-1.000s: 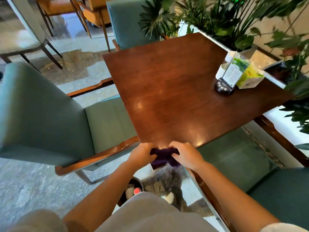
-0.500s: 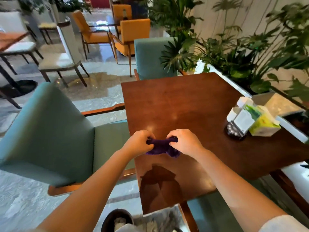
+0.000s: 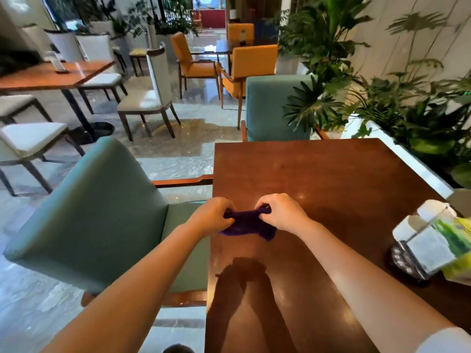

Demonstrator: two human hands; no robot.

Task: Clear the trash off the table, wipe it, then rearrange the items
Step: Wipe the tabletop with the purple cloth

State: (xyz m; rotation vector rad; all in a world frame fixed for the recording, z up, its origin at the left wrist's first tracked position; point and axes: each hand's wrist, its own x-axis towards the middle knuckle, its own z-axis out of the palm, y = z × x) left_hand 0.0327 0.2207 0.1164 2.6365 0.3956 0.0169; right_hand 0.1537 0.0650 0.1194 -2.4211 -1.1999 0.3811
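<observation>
A dark purple cloth (image 3: 248,223) is stretched between both my hands above the left part of the brown wooden table (image 3: 318,174). My left hand (image 3: 212,216) grips its left end with curled fingers. My right hand (image 3: 281,212) pinches its right end. The cloth's lower edge hangs toward the tabletop. At the table's right edge stand a clear sign holder (image 3: 430,245) on a dark round base (image 3: 405,261), a white container (image 3: 407,222) behind it and a yellow-green tissue pack (image 3: 461,250).
A teal armchair (image 3: 102,212) stands close against the table's left side, another teal chair (image 3: 275,108) at the far end. Leafy plants in a white planter (image 3: 407,159) line the right. A dark bin rim (image 3: 178,349) shows on the floor below. Other tables and chairs stand farther back.
Both hands lifted the cloth from below the near table edge up over the tabletop and moved it forward. The view tilted up, so more of the room shows.
</observation>
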